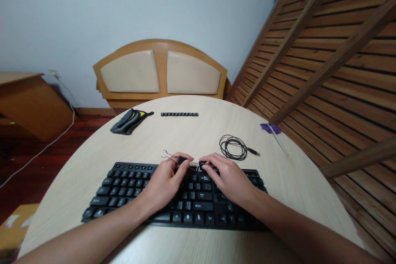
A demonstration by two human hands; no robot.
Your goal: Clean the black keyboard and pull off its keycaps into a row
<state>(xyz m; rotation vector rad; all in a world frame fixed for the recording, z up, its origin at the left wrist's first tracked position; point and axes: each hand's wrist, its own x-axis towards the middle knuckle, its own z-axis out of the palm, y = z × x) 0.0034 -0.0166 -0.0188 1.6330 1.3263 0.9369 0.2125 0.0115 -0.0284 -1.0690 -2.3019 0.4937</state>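
My left hand (168,177) is closed in a pinch on the black handle of a wire keycap puller (181,160). Thin metal wires stick out from the handle to both sides. My right hand (227,175) pinches a small black keycap (202,165) at the puller's right-hand wire ends. Both hands are above the upper part of a black keyboard (123,179), which lies flat on the round table with most of its keycaps in place. My hands and forearms hide part of its keys.
A row of loose black keycaps (179,114) lies at the table's far side. Left of it is a grey-and-black pouch (130,123) with yellow inside. A coiled USB cable (233,148) lies beyond my right hand. A purple cloth (271,128) with a white stick lies near the right edge.
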